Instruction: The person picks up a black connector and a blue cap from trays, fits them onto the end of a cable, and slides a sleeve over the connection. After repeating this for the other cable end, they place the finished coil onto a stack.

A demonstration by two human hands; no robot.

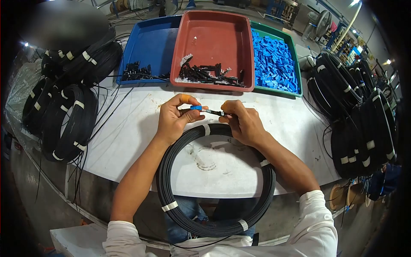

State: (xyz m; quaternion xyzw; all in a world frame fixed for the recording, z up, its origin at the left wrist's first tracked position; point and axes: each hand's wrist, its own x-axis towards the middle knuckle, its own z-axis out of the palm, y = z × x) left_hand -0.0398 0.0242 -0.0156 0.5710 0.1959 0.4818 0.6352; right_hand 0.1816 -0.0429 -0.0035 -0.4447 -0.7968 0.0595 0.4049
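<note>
Over the white table (128, 145), my two hands meet above a coil of black cable (266, 192). Between the thumb and fingers of my left hand (171, 122) is a small blue plastic connector piece (196, 108); orange tape wraps one finger. My right hand (248, 124) pinches the black cable end (216, 113), whose pale tip points left at the blue piece. White tape bands bind the coil, which lies partly on the table and hangs over its front edge towards my lap.
Behind my hands stand a blue tray (147, 43) with black parts, a red tray (214, 38) with black pieces and scraps, and a green tray (295, 55) heaped with blue connector pieces. Stacked black cable coils (81, 107) flank the left side; more coils (355, 115) stand right.
</note>
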